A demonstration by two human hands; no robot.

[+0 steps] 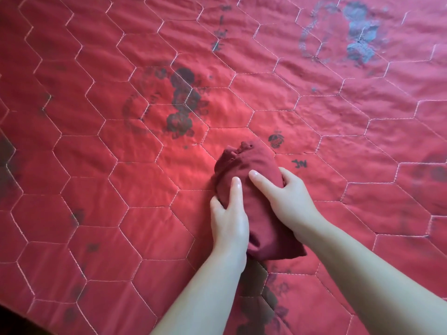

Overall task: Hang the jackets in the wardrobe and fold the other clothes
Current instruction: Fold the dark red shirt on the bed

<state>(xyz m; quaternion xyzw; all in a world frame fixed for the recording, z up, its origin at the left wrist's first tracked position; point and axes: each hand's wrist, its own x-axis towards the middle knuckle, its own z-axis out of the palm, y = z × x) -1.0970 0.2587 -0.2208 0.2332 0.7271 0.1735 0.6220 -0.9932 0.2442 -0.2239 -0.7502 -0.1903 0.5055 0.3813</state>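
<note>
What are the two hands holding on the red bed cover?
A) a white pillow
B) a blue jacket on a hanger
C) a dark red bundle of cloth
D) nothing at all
C: the left hand and the right hand each wrap fingers round a dark red cloth bundle lying on the quilted red cover.

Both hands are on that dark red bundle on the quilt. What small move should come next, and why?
Probably press it flat. The dark red garment already lies as a compact bundle on the red quilt, with the left hand and right hand curled round its sides, yet its far end looks bunched.
</note>
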